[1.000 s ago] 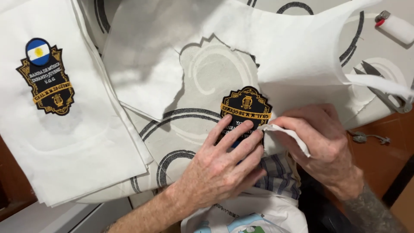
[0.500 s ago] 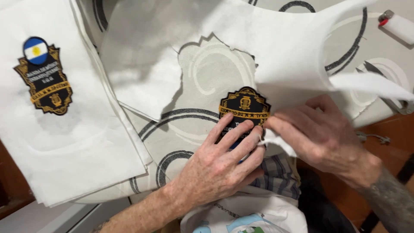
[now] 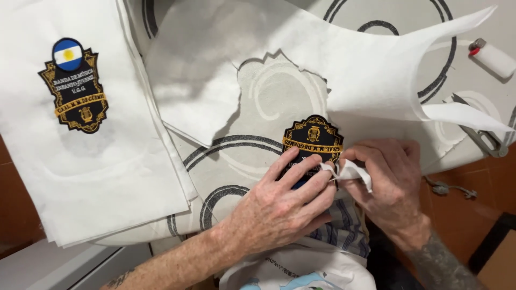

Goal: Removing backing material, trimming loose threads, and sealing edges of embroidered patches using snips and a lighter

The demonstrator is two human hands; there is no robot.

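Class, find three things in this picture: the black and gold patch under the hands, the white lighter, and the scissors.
black and gold patch [image 3: 314, 134], head view, on its upper embroidered part, above the fingers.
white lighter [image 3: 494, 58], head view, on the middle of its white body.
scissors [image 3: 484, 137], head view, on the metal blades near the handle.

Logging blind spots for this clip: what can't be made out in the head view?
- Lower half of the black embroidered patch: covered by the left hand.
- White strip: its pinched end is hidden by the right hand.
- Scissors: blades lie under the white backing sheet.
- Printed bag: cut off by the bottom edge.
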